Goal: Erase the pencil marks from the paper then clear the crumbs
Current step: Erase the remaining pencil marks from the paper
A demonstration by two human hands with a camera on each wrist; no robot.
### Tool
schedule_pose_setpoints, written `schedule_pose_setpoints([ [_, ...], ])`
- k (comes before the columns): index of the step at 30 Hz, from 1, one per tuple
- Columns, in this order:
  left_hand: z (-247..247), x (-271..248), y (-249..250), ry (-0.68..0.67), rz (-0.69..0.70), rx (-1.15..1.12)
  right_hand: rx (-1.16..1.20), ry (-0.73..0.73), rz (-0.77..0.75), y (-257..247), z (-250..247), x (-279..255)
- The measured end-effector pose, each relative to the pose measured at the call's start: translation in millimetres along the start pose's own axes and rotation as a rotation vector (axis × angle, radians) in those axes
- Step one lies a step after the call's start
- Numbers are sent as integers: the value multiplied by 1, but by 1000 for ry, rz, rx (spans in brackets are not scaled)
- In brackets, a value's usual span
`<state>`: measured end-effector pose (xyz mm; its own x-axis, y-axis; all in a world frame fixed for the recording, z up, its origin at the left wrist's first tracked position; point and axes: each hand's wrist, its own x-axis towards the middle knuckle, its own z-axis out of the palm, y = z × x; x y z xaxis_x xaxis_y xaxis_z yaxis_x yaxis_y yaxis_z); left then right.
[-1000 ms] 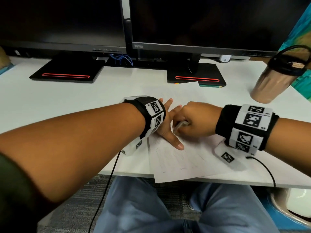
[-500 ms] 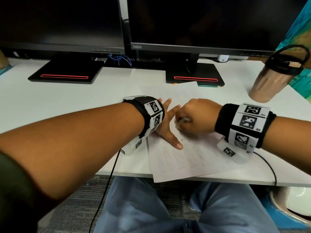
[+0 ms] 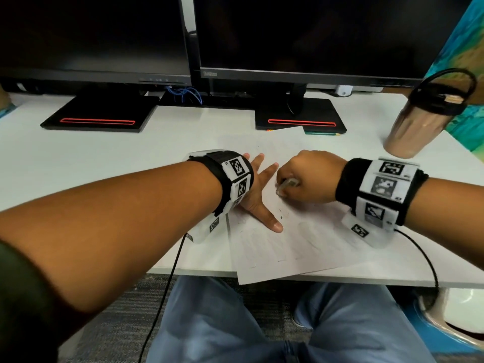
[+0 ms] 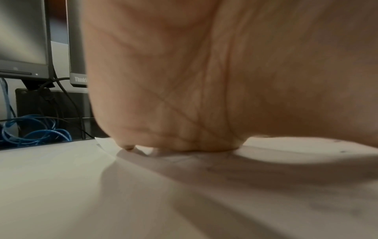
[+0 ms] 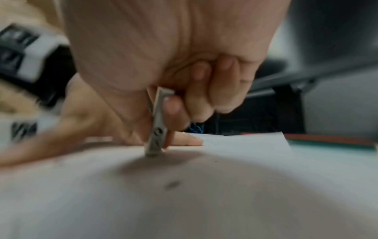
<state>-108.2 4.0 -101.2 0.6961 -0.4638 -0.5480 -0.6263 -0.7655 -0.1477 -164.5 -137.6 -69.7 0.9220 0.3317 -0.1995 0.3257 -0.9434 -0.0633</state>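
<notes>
A white sheet of paper [image 3: 296, 247] with faint pencil lines lies at the desk's front edge, one corner hanging over it. My left hand [image 3: 258, 195] lies flat on the paper's left part with fingers spread, palm pressing down [image 4: 184, 97]. My right hand [image 3: 307, 179] is curled into a fist round a pale grey eraser [image 3: 285, 186], whose lower end touches the paper [image 5: 156, 127]. A few dark crumbs [image 3: 281, 214] lie on the sheet below the eraser, and one dark speck [image 5: 172, 184] shows in the right wrist view.
Two dark monitors stand behind on black bases [image 3: 97, 116] [image 3: 301, 116]. A metallic tumbler [image 3: 416, 127] with a black lid stands at the right. Blue cables [image 3: 187, 93] lie between the bases. The white desk [image 3: 91, 163] stretches left of the paper.
My right hand has rubbed the eraser back and forth by a small amount over the same patch of paper. The left hand has stayed flat in place.
</notes>
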Motion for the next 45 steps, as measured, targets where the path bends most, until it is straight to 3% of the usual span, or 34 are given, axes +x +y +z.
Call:
schedule_pose_setpoints([
  [3,-1,-3,0,-3,7,-7,73,-57,-98,-13,5,-4],
  [7,-1,-1,1,0,-4,-2,28,-15,1,0,-1,-1],
  [10,-1,-2,0,-4,1,-5,-14,-18,-90,-10,3,-2],
  [15,1,-1,0,6,2,-10,3,-16,-2,0,-2,-3],
  [18,0,-2,-1,9,13,-22,1,-61,-114,-14,5,-7],
  [22,1,0,0,12,4,-4,6,-27,-5,-1,-1,-4],
  [26,2,0,-1,28,14,-10,-4,-52,-95,-10,7,-7],
  [30,2,1,0,23,4,-6,15,-13,8,2,3,-7],
  [34,1,-2,0,14,9,-10,62,-59,-62,-8,9,-8],
  [38,1,0,0,7,5,-12,70,-43,53,9,1,-6],
  [45,5,1,-4,-16,60,-101,194,39,44,8,-7,-8],
])
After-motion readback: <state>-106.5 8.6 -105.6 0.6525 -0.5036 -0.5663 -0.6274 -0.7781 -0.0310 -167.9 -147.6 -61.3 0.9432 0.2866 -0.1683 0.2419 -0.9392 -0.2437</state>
